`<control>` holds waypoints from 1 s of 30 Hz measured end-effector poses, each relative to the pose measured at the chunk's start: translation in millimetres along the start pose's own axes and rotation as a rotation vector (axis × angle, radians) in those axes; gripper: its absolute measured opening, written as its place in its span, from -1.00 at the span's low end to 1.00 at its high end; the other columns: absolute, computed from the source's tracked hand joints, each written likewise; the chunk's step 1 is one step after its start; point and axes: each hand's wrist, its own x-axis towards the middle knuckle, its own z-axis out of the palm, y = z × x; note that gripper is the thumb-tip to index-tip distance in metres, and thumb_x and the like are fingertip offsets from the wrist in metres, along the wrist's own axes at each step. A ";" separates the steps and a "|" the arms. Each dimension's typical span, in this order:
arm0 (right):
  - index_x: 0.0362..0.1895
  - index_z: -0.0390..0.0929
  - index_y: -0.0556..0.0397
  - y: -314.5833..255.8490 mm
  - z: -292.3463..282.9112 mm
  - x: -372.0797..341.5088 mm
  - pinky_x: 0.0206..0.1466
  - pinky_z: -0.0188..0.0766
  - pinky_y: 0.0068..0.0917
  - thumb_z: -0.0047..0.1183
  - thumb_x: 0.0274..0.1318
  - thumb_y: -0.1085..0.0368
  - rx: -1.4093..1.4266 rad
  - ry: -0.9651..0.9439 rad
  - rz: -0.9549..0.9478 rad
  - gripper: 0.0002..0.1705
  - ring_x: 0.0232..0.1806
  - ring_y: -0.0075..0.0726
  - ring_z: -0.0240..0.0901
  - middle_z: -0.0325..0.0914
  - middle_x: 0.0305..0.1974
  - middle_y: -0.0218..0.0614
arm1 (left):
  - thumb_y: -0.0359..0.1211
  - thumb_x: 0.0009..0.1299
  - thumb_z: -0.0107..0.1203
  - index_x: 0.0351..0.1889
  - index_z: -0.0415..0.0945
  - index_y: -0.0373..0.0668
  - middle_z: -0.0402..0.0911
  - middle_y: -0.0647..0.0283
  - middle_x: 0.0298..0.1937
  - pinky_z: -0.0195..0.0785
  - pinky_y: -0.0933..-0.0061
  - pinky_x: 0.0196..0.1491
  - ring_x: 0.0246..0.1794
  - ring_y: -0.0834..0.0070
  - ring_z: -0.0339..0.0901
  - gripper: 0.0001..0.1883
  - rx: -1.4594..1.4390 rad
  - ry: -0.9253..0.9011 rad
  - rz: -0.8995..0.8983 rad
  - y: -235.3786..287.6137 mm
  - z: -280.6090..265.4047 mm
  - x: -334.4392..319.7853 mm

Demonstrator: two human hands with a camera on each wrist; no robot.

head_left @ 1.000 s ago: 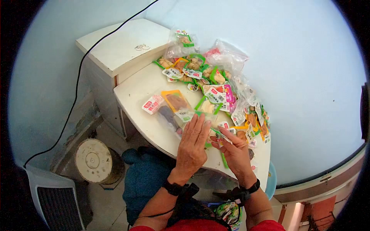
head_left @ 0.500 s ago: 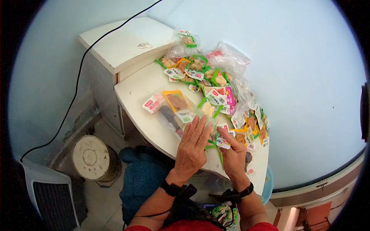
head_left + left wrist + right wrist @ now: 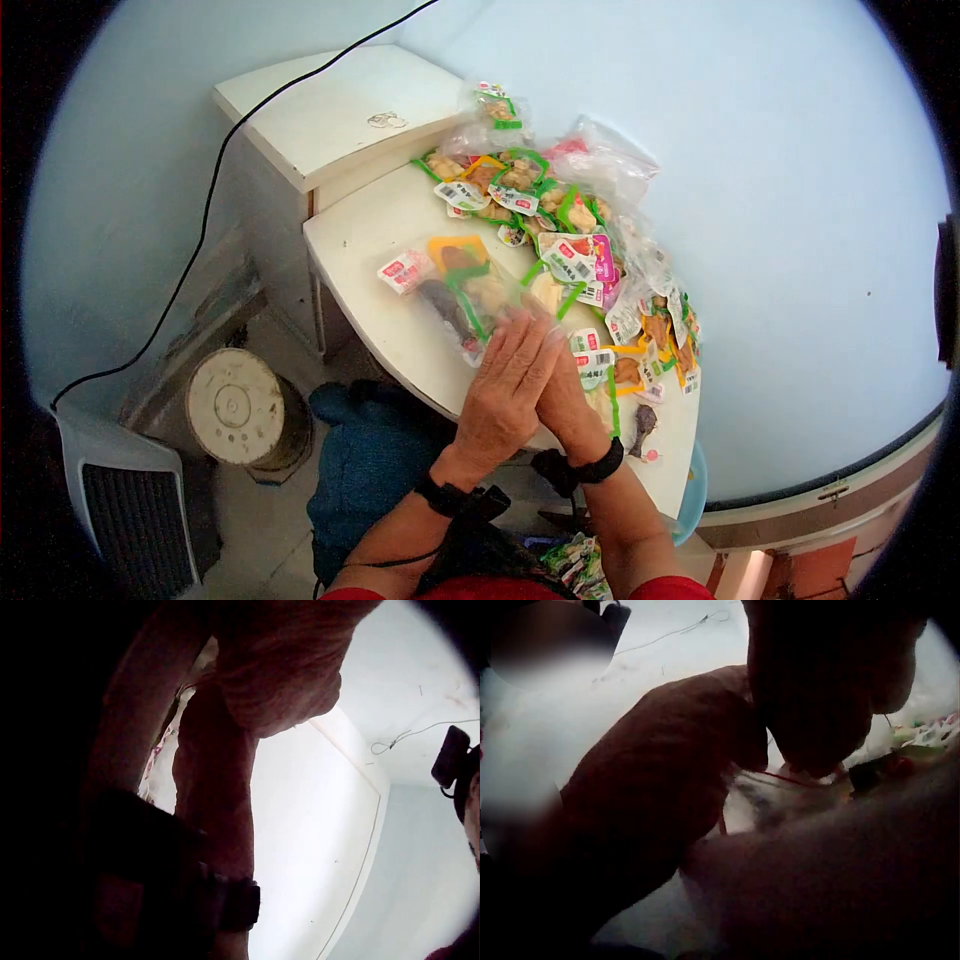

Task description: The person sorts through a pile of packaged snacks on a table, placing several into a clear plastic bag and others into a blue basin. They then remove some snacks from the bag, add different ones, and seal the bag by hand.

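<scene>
A clear plastic bag (image 3: 427, 310) lies near the table's front edge. Inside it are a red-and-white packet (image 3: 404, 271), an orange-edged packet (image 3: 458, 250), a dark packet and a green-edged food packet (image 3: 487, 296). My left hand (image 3: 503, 392) holds the bag's mouth at its right end, back of the hand up; in the right wrist view the bag's thin red edge (image 3: 784, 778) runs by its fingertips. Tucked against it from the right, my right hand (image 3: 569, 405) reaches under the left fingers, its own fingers hidden. Both wrist views are dark.
Several vacuum-packed snacks (image 3: 575, 218) are heaped along the wall side of the white table (image 3: 375, 225). Loose packets (image 3: 627, 370) lie right of my hands. Crumpled clear bags (image 3: 615, 165) sit behind the heap. A raised cabinet (image 3: 340, 110) borders the table's left end.
My right hand has moved left, under the left hand, with the green-edged packet, which now lies inside the bag over the others. The left hand stays at the bag's mouth.
</scene>
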 end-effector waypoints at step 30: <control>0.32 0.29 0.11 11.7 -5.9 10.3 0.31 0.33 -0.13 0.01 0.11 0.36 0.348 -0.052 -0.031 -0.37 0.26 0.14 0.35 0.24 0.35 0.09 | -0.65 0.21 -0.05 0.27 0.39 -0.35 0.37 -0.13 0.34 0.15 -0.02 0.42 0.38 -0.08 0.31 -0.42 -0.027 0.008 0.004 0.6 -0.2 1.7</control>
